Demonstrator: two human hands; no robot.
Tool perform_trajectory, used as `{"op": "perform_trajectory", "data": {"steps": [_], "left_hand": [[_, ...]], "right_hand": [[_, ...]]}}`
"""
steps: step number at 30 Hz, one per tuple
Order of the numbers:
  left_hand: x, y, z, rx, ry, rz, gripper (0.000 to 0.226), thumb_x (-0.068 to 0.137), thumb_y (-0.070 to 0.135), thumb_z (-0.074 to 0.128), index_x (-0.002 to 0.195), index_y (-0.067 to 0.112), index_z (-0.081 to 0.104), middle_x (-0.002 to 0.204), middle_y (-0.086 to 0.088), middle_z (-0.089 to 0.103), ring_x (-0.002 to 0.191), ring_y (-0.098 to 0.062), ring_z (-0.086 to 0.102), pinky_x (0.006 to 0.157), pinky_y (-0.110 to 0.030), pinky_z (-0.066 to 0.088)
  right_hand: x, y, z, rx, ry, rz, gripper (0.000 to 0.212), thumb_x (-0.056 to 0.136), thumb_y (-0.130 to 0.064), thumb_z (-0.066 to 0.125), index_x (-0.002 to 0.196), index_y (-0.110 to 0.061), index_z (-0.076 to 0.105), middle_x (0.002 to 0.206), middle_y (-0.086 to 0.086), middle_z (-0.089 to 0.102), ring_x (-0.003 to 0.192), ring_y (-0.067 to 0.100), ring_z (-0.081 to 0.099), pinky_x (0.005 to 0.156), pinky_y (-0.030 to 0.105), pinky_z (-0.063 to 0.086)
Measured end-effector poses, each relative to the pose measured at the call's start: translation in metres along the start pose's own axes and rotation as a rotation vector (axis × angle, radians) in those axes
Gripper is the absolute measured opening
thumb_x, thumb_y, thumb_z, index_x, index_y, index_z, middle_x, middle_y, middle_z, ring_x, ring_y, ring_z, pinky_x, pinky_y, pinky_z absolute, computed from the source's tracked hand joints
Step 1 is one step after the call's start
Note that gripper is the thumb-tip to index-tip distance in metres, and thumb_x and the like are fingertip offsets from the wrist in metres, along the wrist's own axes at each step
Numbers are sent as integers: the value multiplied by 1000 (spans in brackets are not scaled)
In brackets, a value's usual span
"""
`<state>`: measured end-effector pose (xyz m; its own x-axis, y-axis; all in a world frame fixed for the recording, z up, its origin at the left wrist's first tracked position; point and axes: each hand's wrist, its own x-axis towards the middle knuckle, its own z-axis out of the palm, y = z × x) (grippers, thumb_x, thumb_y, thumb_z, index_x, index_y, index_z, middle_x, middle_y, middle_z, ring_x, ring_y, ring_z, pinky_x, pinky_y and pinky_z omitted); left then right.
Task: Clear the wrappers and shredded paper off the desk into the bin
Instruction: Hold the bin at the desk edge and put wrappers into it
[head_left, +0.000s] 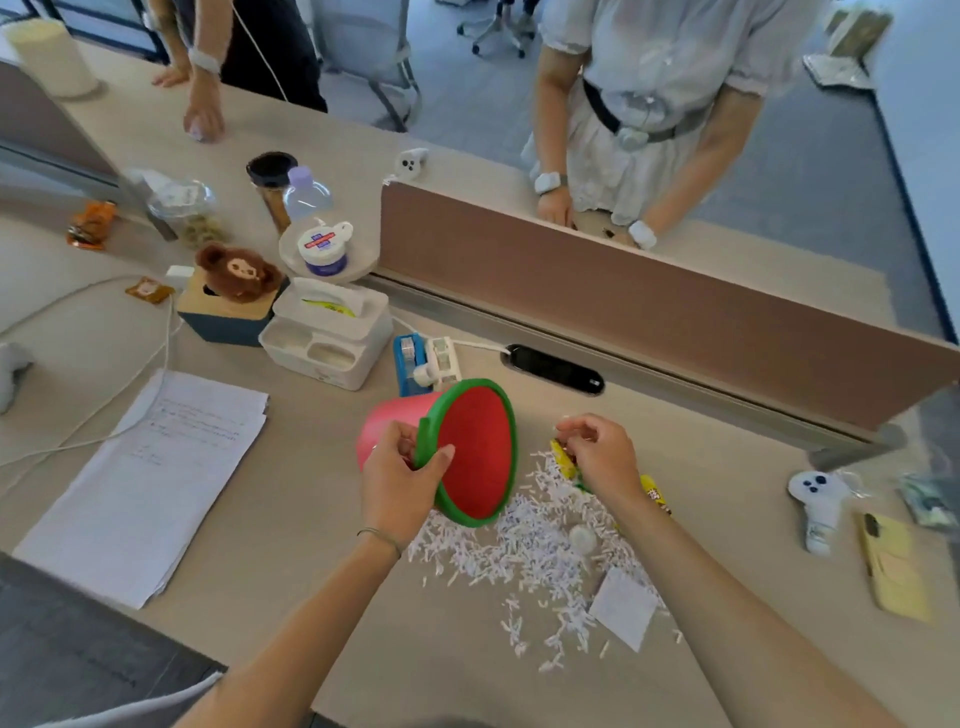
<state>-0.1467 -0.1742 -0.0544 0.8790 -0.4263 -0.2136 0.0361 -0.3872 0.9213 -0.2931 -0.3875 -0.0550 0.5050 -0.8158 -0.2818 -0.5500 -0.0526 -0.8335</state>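
Note:
A small bin (475, 452), pink outside with a green rim and red inside, lies tipped on its side with its mouth facing the paper. My left hand (402, 475) grips its rim. White shredded paper (524, 556) is spread over the desk in front of the bin's mouth. My right hand (597, 452) is closed on a yellow wrapper (563, 460) at the far edge of the pile. A second yellow wrapper (655, 493) shows beside my right wrist. A small white paper square (623, 608) and a crumpled white ball (582, 538) lie among the shreds.
A stack of written sheets (150, 478) lies to the left. Behind the bin stand a tape dispenser (423, 361), a white tissue box (330, 332) and a box with a plush bear (234, 296). A yellow phone (893, 566) and a white toy (818, 506) lie at the right. Two people stand beyond the partition (649, 306).

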Motion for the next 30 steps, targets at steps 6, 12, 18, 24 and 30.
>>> {"op": "perform_trajectory", "data": {"steps": [6, 12, 18, 24, 30], "left_hand": [[0, 5, 24, 36, -4, 16, 35, 78, 41, 87, 79, 31, 53, 81, -18, 65, 73, -39, 61, 68, -63, 56], [2, 10, 34, 59, 15, -2, 35, 79, 38, 88, 83, 23, 56, 81, -17, 66, 77, -42, 63, 67, -63, 57], [3, 16, 41, 76, 24, -27, 37, 79, 32, 88, 80, 20, 53, 73, -5, 58, 65, -31, 57, 64, -64, 57], [7, 11, 40, 61, -1, -35, 34, 80, 31, 89, 78, 25, 55, 67, 10, 58, 64, -15, 54, 69, -60, 57], [6, 9, 39, 46, 8, -21, 37, 80, 32, 89, 79, 18, 55, 63, 15, 51, 60, -10, 46, 68, -57, 53]], "right_hand": [[16, 53, -13, -310, -36, 94, 31, 83, -6, 60, 105, -24, 74, 114, 0, 73, 104, 25, 67, 80, 33, 53], [39, 82, -9, -536, -92, 114, 53, 80, -12, 65, 132, -25, 57, 131, 7, 53, 117, 32, 56, 85, 35, 49], [49, 98, 4, -845, -261, 61, 78, 78, -37, 75, 145, -30, 37, 148, 7, 33, 131, 35, 42, 100, 47, 48], [43, 114, 9, -865, -218, 45, 57, 80, -12, 72, 132, -19, 50, 137, 10, 39, 123, 33, 43, 84, 42, 55], [43, 109, -3, -556, -147, 98, 53, 78, -7, 68, 129, -20, 59, 130, 9, 50, 111, 31, 59, 81, 33, 51]]}}
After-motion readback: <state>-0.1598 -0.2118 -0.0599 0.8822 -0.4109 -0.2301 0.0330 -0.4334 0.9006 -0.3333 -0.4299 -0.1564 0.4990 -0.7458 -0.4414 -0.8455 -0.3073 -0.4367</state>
